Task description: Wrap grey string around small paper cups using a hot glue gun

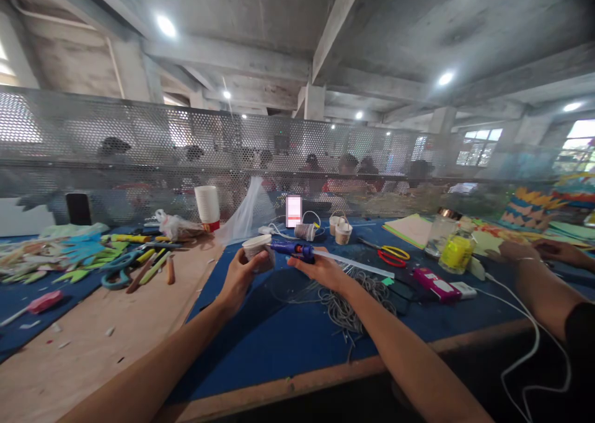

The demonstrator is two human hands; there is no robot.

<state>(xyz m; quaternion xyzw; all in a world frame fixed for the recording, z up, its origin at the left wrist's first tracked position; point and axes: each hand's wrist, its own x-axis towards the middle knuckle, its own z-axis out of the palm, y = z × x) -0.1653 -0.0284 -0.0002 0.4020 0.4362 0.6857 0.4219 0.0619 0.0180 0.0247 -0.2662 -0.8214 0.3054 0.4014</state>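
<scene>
My left hand (242,275) is closed round a small white paper cup (257,245), held slightly tilted above the blue mat. In my right hand (325,268) is a blue glue gun (295,250), its nozzle pointing left at the cup's side; whether the tip touches the cup I cannot tell. A long translucent glue stick (362,265) sticks out of the gun's back toward the right. Below my right wrist lies a tangled heap of grey cord (348,308). Beyond the gun, small cups with handles (343,232) stand on the mat, and another wrapped cup (305,231) lies near them.
A stack of white cups (207,207) stands at the back left. Blue-handled scissors (116,277), knives and felt scraps lie left. Red-and-yellow scissors (393,255), a yellow bottle (458,250) and a magenta box (437,284) sit right. A co-worker's arm (542,280) reaches in beside a white cable.
</scene>
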